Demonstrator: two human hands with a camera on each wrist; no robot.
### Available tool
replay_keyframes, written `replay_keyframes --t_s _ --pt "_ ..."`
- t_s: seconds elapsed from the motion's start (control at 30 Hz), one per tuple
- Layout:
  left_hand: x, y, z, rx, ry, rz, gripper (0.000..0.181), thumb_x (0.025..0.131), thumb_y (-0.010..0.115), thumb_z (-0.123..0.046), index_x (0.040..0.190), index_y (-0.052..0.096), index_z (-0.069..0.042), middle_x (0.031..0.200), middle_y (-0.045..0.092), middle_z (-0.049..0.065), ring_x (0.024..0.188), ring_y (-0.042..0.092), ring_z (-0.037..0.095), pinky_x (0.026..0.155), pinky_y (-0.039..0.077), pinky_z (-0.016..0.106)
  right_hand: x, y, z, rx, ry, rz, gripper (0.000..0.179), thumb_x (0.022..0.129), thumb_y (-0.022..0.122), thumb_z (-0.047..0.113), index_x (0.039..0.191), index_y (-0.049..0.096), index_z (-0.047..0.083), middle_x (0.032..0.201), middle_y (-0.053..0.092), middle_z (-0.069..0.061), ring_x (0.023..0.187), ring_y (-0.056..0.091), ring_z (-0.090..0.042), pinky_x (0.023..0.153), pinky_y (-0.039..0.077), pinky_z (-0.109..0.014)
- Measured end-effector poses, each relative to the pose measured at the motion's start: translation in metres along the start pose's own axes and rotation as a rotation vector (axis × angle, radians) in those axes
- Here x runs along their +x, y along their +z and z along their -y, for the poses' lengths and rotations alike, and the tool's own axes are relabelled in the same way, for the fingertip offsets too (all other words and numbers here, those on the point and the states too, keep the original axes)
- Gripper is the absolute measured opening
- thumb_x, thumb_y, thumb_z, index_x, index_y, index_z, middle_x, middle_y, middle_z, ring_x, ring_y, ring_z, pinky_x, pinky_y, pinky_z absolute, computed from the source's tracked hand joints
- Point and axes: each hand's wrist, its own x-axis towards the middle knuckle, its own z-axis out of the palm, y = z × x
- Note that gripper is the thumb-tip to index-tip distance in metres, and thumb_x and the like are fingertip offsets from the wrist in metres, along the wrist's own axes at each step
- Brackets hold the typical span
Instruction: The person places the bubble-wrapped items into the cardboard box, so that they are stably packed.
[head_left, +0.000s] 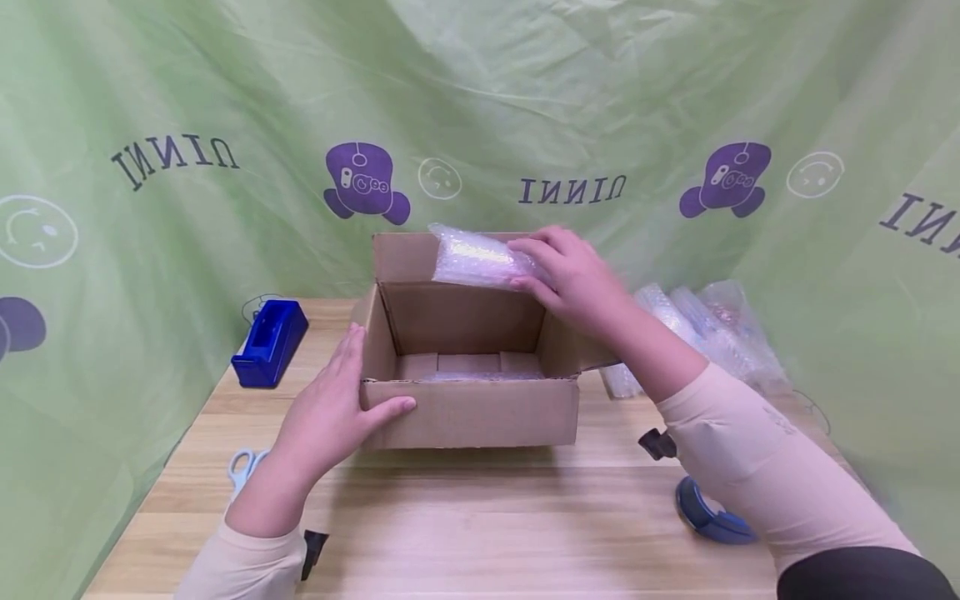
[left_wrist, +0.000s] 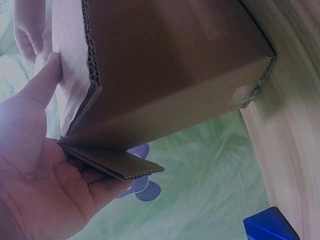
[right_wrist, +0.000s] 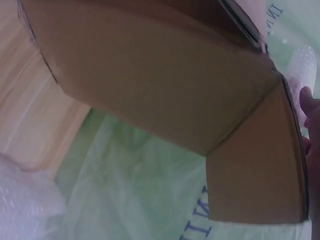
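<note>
An open cardboard box (head_left: 472,414) stands on the table with its flaps folded outward. My left hand (head_left: 330,412) grips its front left corner, the thumb on the front flap and the fingers along the left flap. In the left wrist view the fingers lie under the side flap (left_wrist: 117,161). My right hand (head_left: 573,275) holds a bubble-wrapped bundle (head_left: 480,258) above the back of the box, in front of the raised back flap (head_left: 405,257). What the wrap encloses is hidden. Inside the box, a strip of clear plastic (head_left: 480,377) shows low behind the front wall.
Several bubble-wrap pieces (head_left: 720,333) lie right of the box, partly behind the right arm. A blue tape dispenser (head_left: 270,343) stands at the back left, light blue scissors (head_left: 242,468) near the left forearm. Another blue dispenser-like object (head_left: 708,517) lies at the right. Green curtain (head_left: 480,100) hangs behind.
</note>
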Motion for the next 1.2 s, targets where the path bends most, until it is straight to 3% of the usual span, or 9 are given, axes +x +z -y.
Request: replay_keyframes --t_s 0.57,1.2 --pt "0.003 0.003 -0.002 0.001 0.005 0.005 0.121 0.079 0.055 -0.079 0.158 0.001 -0.005 0.164 0.009 0.017 0.149 0.019 0.039 0.114 0.027 0.061 0.0 0.051 0.003 -0.025 -0.005 0.169 0.043 0.095 0.064 0.038 0.131 0.061 0.014 0.12 0.058 -0.007 0.112 0.054 -0.027 0.097 0.043 -0.044" --pt "-0.001 0.002 0.0 -0.006 0.002 -0.006 0.12 0.079 0.056 -0.078 0.158 0.001 -0.006 0.164 0.008 0.016 0.148 0.02 0.039 0.114 0.028 0.061 0.0 0.061 0.007 -0.076 -0.036 0.292 0.047 0.091 0.066 0.046 0.125 0.063 0.014 0.113 0.06 -0.005 0.102 0.056 -0.024 0.089 0.048 -0.043"
